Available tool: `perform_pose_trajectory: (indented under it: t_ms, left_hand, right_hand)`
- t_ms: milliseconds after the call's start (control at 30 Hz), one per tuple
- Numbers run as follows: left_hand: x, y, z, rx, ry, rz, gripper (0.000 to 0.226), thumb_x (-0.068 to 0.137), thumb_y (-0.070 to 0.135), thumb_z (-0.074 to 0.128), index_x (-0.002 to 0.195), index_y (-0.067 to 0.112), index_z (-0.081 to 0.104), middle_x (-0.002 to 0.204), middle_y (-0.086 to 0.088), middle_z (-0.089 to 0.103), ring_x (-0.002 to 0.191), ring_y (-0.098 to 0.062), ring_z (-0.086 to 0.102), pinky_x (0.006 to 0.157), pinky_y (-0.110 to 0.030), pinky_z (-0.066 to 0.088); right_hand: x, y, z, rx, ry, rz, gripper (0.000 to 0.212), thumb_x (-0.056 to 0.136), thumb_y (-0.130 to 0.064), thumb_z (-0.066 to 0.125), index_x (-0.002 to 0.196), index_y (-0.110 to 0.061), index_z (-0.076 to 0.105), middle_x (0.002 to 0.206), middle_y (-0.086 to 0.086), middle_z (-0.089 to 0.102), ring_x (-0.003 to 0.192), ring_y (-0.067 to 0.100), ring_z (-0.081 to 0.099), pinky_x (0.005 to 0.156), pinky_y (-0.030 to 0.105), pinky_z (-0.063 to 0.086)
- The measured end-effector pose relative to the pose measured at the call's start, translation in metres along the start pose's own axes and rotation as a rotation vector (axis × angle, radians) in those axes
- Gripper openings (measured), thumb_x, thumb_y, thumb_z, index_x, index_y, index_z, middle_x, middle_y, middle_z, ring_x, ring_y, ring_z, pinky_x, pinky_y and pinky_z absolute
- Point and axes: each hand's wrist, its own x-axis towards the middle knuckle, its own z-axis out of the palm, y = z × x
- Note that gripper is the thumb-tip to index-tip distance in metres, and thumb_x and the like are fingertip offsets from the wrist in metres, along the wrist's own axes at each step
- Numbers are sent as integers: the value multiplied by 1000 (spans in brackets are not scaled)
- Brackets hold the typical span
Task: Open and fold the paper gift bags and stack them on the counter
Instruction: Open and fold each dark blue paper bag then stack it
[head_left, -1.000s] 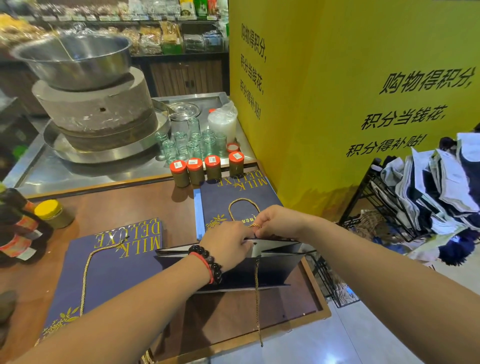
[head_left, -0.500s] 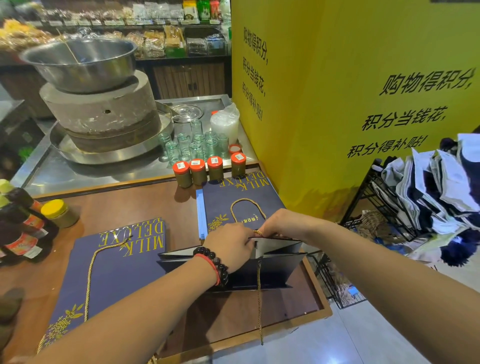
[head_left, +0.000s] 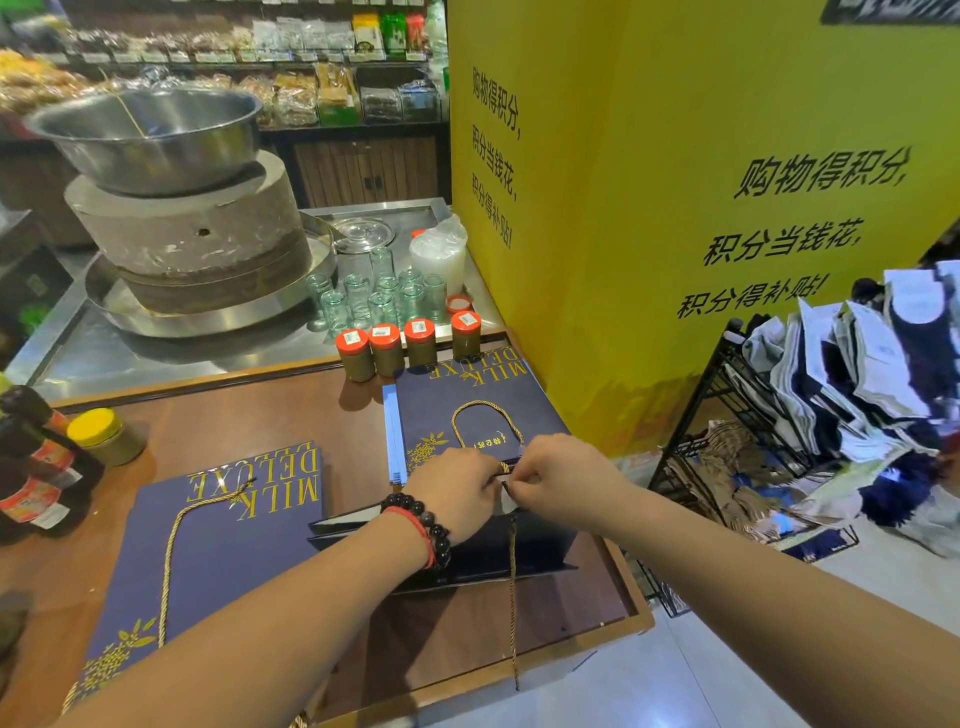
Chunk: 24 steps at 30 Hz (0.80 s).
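- Four small jars (head_left: 410, 347) with red lids stand in a row at the far edge of the wooden surface (head_left: 249, 415), just behind the far stack of bags (head_left: 467, 410).
- One yellow-lidded jar (head_left: 104, 435) and dark bottles (head_left: 36, 462) sit at the left edge.
- One stone mill (head_left: 192, 239) carries a metal bowl (head_left: 150, 135); clear glasses (head_left: 379, 299) cluster beside it, too crowded to count.
- One yellow wall (head_left: 675, 130) rises at right, with a black wire rack (head_left: 727, 395) of bags near it.
- Three spots hold navy bags: a flat one (head_left: 208, 551) at left, the far stack, and a half-opened bag (head_left: 493, 556) near the front edge.
- Two hands meet over that open bag's top rim: the left hand (head_left: 457, 493) and right hand (head_left: 558, 480) both pinch it where the gold rope handle (head_left: 513, 597) hangs down.
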Motion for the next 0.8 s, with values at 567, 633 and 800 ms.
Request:
perform_pose_trajectory:
  t_ms: [567,633,800]
  left_hand:
    - [-4,3,4,55,4,-30,16,97,18,42,91,17,57,91,-7,61,89,-30,59,75,-38,49]
    - [-1,4,3,77,22,-42,18,97,17,42,97,15,60,96,-8,62,91,-30,59,74,-37,48]
    - [9,-5,1,59,6,-103,14,97,17,44,91,17,56,99,-8,63,97,-28,59,73,-34,44]
  right_hand:
    - [-6,-13,13,29,37,234,24,82,-32,59,63,-20,62,81,-4,48,82,20,51,77,31,30]
    - [-7,-12,12,56,37,237,24,80,-31,61,58,-21,57,84,-3,49,82,19,50,78,32,33]
    - [-12,-12,11,266,34,229,26,73,-27,63,51,-21,52,84,-1,49,80,20,55,76,38,49]
